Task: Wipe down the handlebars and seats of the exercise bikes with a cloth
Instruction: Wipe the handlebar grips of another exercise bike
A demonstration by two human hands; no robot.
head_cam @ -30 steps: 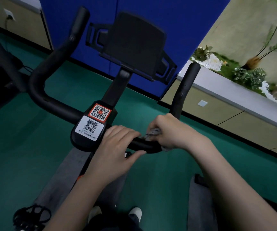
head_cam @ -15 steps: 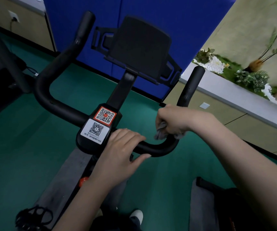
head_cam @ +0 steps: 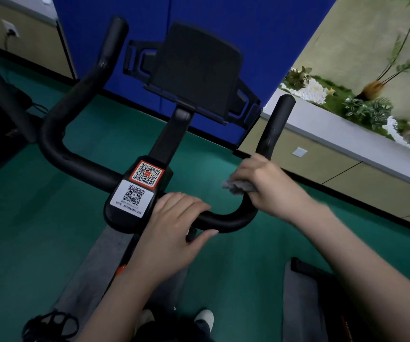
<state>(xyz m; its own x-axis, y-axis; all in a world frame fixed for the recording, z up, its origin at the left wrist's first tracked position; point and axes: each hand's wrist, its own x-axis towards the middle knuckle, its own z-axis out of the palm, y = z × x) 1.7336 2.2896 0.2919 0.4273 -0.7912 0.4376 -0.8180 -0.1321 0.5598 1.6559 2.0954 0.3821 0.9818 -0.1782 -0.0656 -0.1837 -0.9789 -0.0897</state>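
Grey cloth (head_cam: 236, 186) within right hand's (head_cam: 268, 186) fingers (head_cam: 246, 169), against the handlebar (head_cam: 223, 219)

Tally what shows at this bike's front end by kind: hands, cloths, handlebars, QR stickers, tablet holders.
hands: 2, the left hand and the right hand
cloth: 1
handlebar: 1
QR stickers: 2, the orange sticker and the white sticker
tablet holder: 1
Total: 7
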